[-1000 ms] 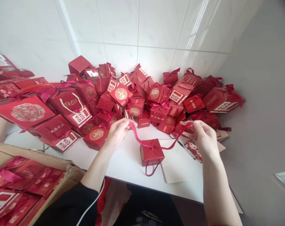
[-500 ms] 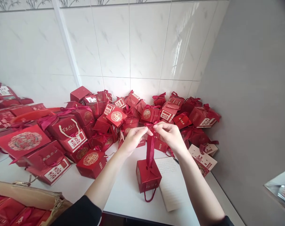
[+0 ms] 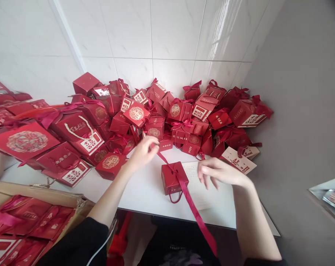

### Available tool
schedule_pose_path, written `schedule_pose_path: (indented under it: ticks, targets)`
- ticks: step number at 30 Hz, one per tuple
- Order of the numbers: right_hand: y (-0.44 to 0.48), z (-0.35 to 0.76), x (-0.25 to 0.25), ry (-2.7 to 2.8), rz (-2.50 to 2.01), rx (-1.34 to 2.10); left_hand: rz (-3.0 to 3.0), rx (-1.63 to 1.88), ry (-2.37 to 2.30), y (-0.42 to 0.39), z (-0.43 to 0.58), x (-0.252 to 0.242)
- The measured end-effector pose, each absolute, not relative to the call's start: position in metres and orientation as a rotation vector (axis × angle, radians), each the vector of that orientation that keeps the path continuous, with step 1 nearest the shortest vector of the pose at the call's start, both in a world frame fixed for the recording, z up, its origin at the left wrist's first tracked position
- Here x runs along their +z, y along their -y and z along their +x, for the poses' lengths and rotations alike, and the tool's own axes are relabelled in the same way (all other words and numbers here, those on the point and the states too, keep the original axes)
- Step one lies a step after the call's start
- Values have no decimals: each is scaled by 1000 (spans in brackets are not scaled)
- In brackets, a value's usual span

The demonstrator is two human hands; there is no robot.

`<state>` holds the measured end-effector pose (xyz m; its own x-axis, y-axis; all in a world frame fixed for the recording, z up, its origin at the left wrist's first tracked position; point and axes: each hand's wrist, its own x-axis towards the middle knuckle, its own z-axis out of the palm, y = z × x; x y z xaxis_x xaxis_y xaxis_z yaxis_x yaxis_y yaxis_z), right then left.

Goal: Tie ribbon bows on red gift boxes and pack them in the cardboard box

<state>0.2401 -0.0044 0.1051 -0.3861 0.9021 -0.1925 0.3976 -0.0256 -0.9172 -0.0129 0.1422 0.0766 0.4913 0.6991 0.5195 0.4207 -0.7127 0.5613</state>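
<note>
While the left hand (image 3: 144,152) pinches one length of the ribbon (image 3: 193,205), the right hand (image 3: 220,172), its fingers loosely parted and free, hangs above the notepad (image 3: 190,170). The small red box (image 3: 170,181) sits on the tabletop (image 3: 144,192) between the two hands; the ribbon crosses its top and trails past the near edge. Further red boxes (image 3: 179,111) lie heaped behind.
</note>
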Motion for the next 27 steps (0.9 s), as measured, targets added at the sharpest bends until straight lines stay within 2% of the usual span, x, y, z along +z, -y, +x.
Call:
schedule_pose_path:
  ticks: [2,5,9,11,17,23,27]
  targets:
    - [2,221,81,1614,-1815,1197,2451,604,-749,-136,-3,56]
    - [5,193,51,1616,-2049,1096,2416,273,-700,-130,11,34]
    - [18,179,31,1651,-2046,822,2347,226,-803,-122,6,31]
    - [21,180,23,1566,-1978,796,2313,205,-918,-113,-5,34]
    - [9,181,1,1379,-1652,1022,2001,73,-1079,-82,-36,30]
    - [3,181,-3,1422,-1624,1244,1728,172,-899,-68,-51,20]
    - [9,190,0,1478,-1691,1231,1527,221,-818,-60,-53,16]
